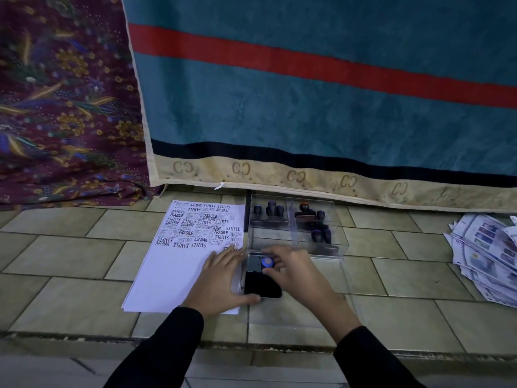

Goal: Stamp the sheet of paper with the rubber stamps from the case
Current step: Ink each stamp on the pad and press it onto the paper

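A white sheet of paper [173, 273] lies on the tiled floor, its upper half covered with black stamp marks. To its right stands a clear plastic case [340, 219] holding several dark rubber stamps [319, 222]. In front of the case sits an ink pad [261, 285] with its lid open. My right hand [293, 268] grips a rubber stamp with a blue-topped handle [267, 262] over the ink pad. My left hand [221, 281] lies flat, fingers apart, on the paper's right edge, its thumb against the ink pad.
A teal towel [307, 93] with a red stripe hangs behind, next to a purple patterned cloth [64, 102]. A heap of printed papers [486, 253] lies at the right. The clear case lid [349, 303] lies under the ink pad.
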Tool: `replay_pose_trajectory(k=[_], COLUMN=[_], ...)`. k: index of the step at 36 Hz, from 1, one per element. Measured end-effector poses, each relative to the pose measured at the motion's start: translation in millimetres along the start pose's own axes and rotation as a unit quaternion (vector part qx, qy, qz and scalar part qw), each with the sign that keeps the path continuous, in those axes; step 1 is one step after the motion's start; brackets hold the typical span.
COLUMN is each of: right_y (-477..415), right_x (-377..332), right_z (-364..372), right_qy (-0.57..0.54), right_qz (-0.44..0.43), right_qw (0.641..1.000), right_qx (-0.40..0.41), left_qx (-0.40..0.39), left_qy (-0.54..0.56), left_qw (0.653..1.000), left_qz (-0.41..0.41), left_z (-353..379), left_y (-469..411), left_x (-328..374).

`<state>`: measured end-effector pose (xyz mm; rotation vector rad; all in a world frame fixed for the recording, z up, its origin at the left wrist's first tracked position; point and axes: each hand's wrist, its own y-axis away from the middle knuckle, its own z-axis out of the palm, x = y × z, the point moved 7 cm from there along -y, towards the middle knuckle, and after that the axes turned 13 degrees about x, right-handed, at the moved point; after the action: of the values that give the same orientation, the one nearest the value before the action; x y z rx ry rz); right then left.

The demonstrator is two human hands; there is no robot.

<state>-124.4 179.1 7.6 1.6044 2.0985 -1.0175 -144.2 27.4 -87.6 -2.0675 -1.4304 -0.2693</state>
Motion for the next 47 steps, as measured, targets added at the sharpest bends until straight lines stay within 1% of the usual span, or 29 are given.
replay_pose_trajectory(k=[5,11,16,19,21,22,24,25,27,29,30,32,35,39,42,47], right_y=[6,9,11,6,6,8,9,9,4,-3,-7,-17,-30,-42,-49,-55], right_x=[-1,-4,-5,-1,0,0,1,2,3,3,2,1,-6,-17,-21,-22], right_z=[8,13,20,15,16,17,19,19,19,18,17,17,27,51,66,78], right_qy=[0.05,0.054,0.072,0.052,0.055,0.056,0.055,0.056,0.057,0.034,0.009,-0.04,-0.063,-0.032,0.001,0.019], right_qz=[-0.042,-0.068,-0.072,-0.039,-0.04,-0.043,-0.042,-0.037,-0.027,-0.009,0.007,0.039,0.035,-0.009,-0.026,-0.039], right_qw=[0.998,0.996,0.994,0.998,0.998,0.997,0.997,0.997,0.997,0.999,1.0,0.998,0.997,0.999,1.0,0.999], right_qx=[-0.023,-0.016,-0.031,-0.011,-0.013,-0.016,-0.022,-0.025,-0.037,-0.035,-0.021,0.017,0.036,0.021,0.004,-0.016], left_qx=[0.004,0.005,-0.006,-0.012,-0.007,0.006,0.055,0.091,0.16,0.185,0.181,0.152,0.11,0.095,0.099,0.104], left_qy=[0.006,0.005,0.014,0.018,0.062,0.107,0.197,0.214,0.183,0.092,0.046,-0.013,-0.064,-0.099,-0.102,-0.096], left_qw=[1.0,1.0,1.0,1.0,0.997,0.992,0.971,0.962,0.958,0.966,0.969,0.971,0.976,0.975,0.974,0.974], left_qz=[-0.005,-0.005,-0.014,-0.014,-0.034,-0.062,-0.123,-0.14,-0.152,-0.155,-0.161,-0.183,-0.177,-0.176,-0.177,-0.178], left_z=[3,2,2,1,-3,-6,-18,-27,-44,-53,-54,-52,-42,-37,-37,-37], left_y=[1,1,3,2,3,3,2,0,-3,-6,-7,-5,-1,1,0,0], left_x=[-2,0,-1,2,2,-2,-12,-18,-31,-43,-48,-58,-62,-65,-64,-65])
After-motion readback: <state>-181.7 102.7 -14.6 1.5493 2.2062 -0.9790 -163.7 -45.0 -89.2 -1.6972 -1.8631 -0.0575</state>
